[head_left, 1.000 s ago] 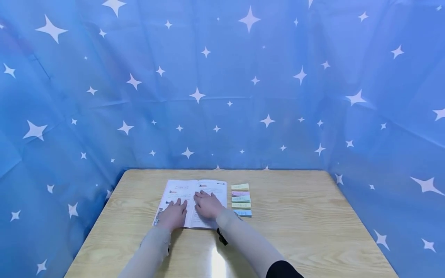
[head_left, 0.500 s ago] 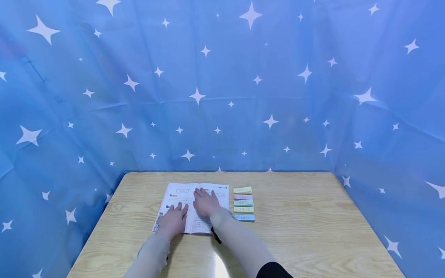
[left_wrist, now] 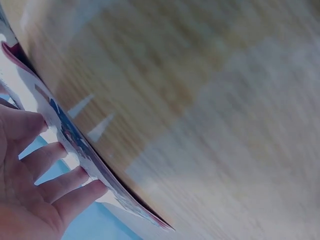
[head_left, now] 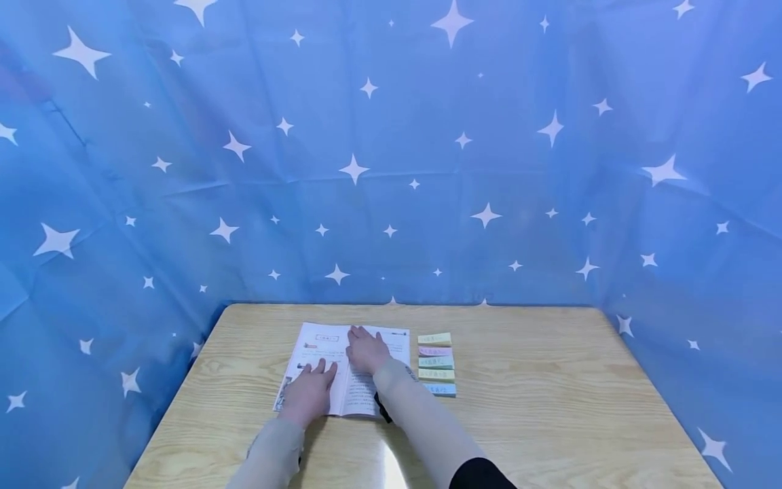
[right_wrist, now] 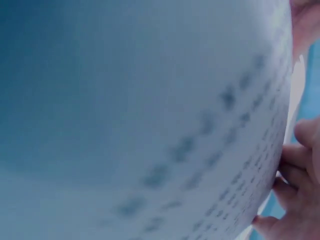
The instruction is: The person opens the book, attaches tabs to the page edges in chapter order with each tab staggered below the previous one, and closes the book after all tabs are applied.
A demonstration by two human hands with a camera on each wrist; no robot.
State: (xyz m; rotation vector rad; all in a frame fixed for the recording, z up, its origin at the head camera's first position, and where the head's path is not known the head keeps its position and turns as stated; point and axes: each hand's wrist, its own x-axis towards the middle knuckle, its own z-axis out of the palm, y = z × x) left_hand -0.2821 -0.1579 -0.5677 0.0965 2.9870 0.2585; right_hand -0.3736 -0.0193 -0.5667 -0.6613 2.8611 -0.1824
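An open book [head_left: 330, 348] with printed pages lies flat on the table's left half. My left hand [head_left: 307, 394] rests on the lower part of its left page, fingers spread. In the left wrist view, the fingertips of that hand [left_wrist: 45, 185] touch the page near the book's outer edge [left_wrist: 117, 187]. Higher up, my right hand [head_left: 368, 350] lies across the right page beside the centre fold, fingers extended. The right wrist view has lines of print on the page [right_wrist: 220, 135] close up, with fingertips of my right hand [right_wrist: 297, 195] against it.
Several coloured sticky notes [head_left: 436, 363] with handwriting lie in a column just right of the book, near my right forearm. The wooden table [head_left: 537, 401] extends to the right. A blue star-patterned curtain [head_left: 391, 149] hangs behind and along both sides.
My right hand has slid away from me along the centre fold towards the top of the pages. The left hand stays on the left page. The head view has shifted slightly.
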